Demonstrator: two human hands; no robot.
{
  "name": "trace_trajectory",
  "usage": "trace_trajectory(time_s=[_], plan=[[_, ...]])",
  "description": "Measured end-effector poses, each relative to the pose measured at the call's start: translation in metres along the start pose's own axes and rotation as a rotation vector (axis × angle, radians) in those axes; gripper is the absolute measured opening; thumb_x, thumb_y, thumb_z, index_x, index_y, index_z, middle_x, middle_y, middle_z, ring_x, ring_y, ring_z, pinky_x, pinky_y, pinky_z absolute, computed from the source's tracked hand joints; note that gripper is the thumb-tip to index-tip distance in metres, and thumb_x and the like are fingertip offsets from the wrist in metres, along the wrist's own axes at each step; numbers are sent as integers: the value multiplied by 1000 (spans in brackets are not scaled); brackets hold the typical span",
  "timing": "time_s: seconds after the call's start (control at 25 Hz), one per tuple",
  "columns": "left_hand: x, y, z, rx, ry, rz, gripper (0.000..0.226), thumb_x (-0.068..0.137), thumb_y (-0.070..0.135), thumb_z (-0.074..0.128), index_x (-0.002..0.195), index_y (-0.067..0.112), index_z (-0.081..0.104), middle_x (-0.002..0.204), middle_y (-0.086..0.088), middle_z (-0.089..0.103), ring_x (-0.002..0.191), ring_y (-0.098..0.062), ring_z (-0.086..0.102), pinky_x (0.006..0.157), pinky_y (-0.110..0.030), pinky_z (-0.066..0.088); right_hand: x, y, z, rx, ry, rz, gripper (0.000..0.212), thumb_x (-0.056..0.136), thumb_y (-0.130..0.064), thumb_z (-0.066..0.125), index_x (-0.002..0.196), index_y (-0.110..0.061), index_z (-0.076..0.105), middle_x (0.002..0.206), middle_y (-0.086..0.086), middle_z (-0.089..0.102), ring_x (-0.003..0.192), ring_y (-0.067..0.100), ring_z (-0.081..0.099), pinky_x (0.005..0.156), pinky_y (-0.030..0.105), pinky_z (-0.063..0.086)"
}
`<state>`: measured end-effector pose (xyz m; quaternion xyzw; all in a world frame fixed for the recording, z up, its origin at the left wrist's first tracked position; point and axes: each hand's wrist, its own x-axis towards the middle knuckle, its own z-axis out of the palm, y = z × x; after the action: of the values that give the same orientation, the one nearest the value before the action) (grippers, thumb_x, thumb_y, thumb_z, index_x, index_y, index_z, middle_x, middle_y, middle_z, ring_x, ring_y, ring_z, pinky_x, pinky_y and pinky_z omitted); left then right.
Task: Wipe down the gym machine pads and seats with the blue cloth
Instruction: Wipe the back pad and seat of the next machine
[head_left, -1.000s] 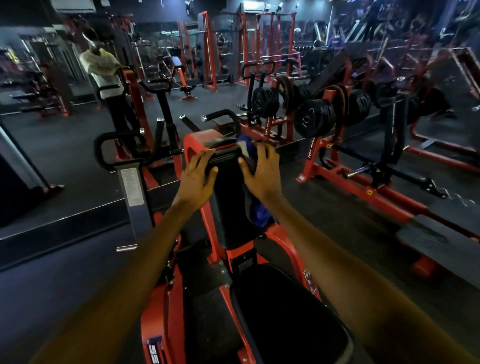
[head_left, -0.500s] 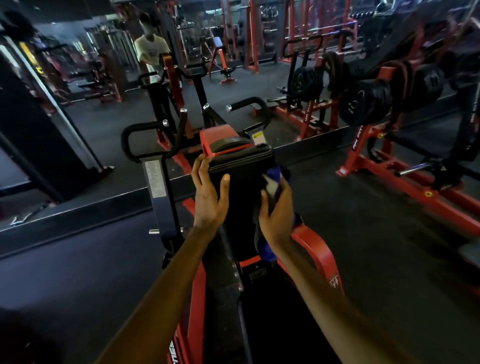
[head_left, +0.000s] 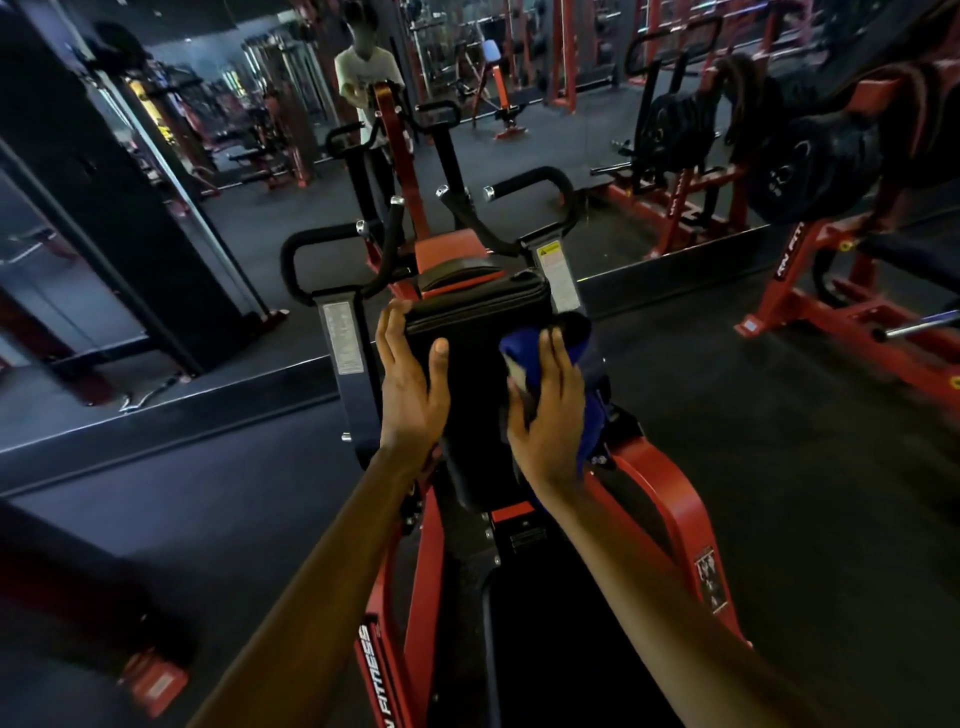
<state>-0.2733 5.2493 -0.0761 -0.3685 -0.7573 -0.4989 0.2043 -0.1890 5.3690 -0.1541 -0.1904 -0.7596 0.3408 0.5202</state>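
Two hands are up on the upright black back pad (head_left: 475, 374) of the red machine frame (head_left: 670, 499) on my feed, both forearms reaching in from the bottom edge. The left hand (head_left: 413, 387) grips the pad's left edge. Its fingers curl round the side and its thumb lies straight up the front face. Just outboard of those fingers stands a black post with a white label (head_left: 343, 338). Between the left thumb and the right fingers the pad's face is bare. The right hand (head_left: 545, 410) lies flat on the blue cloth (head_left: 522, 356), fingers straight and close together, pressing it against the pad's right edge. The cloth bunches just past the fingertips and hangs below the palm. The right thumb sits in shadow against the cloth, so I can't tell whether it pinches. Beyond both sets of fingertips, a black handle (head_left: 540, 182) curves up.
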Motion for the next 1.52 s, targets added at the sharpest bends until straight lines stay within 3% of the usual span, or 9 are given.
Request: trace_trajectory(time_s=[0.12, 0.28, 0.6, 0.72, 0.88, 1.0, 1.16, 1.4, 1.52], plan=[[-1, 0, -2, 17, -18, -11, 59, 106, 20, 48, 155, 3, 21, 157, -20, 24, 137, 14, 28, 98, 5, 28, -35, 21, -4, -10, -76, -22, 62, 101, -28, 54, 157, -14, 33, 164, 3, 31, 149, 15, 28, 117, 57, 33], [1, -7, -3, -11, -57, 3, 60, 106, 35, 45, 156, 11, 21, 155, -12, 28, 138, -21, 42, 100, -9, 41, 14, -9, -8, 69, -64, -33, 62, 101, -26, 55, 158, -16, 32, 166, -1, 27, 151, 15, 29, 119, 51, 32], [-1, 1, -5, 1, -49, -82, 66, 106, 44, 43, 160, 24, 11, 155, 1, 36, 129, 6, 48, 94, -27, 53, 19, 0, -12, 36, -110, -121, 63, 98, -23, 55, 157, -14, 34, 165, -1, 29, 151, 11, 25, 124, 41, 22], [-13, 6, -5, -43, -80, -122, 77, 107, 29, 48, 161, 28, -6, 160, 28, 24, 140, 5, 39, 106, -29, 48, 46, -24, -16, 38, -113, -103, 65, 98, -21, 58, 157, -15, 33, 165, -3, 29, 152, 24, 27, 123, 46, 25], [-43, -15, -1, -34, -165, -220, 87, 102, 50, 50, 160, 36, -13, 167, 2, 23, 149, -17, 34, 112, -51, 44, 64, -51, -17, -185, -235, -279, 63, 93, -25, 57, 154, -20, 39, 160, -3, 38, 153, 33, 18, 121, 57, 23], [-49, -22, -2, -28, -208, -264, 88, 101, 55, 49, 159, 39, -15, 166, -1, 26, 145, -21, 39, 109, -47, 47, 74, -47, -23, -245, -301, -410, 58, 92, -23, 59, 148, -18, 43, 152, 3, 47, 148, 30, 29, 124, 52, 19], [-47, -26, -3, -88, -227, -235, 93, 98, 58, 52, 157, 40, -18, 167, 3, 19, 147, -13, 33, 108, -39, 44, 96, -41, -32, -134, -163, -239, 40, 97, -31, 57, 132, -12, 55, 132, 5, 60, 129, 26, 51, 105, 47, 45], [-60, -45, -1, -148, -279, -217, 91, 100, 48, 53, 154, 47, -20, 168, 6, 14, 143, 2, 25, 110, -31, 38, 61, -86, -1, -319, -255, -375, 49, 93, -29, 62, 138, -11, 53, 143, 9, 55, 142, 29, 34, 122, 45, 16], [-63, -62, -1, -206, -347, -222, 92, 99, 54, 55, 154, 48, -18, 167, 10, 14, 149, -4, 22, 116, -33, 35, 66, -84, -2, -312, -244, -429, 48, 93, -29, 65, 136, -11, 56, 140, 7, 59, 138, 26, 44, 123, 40, 20]])
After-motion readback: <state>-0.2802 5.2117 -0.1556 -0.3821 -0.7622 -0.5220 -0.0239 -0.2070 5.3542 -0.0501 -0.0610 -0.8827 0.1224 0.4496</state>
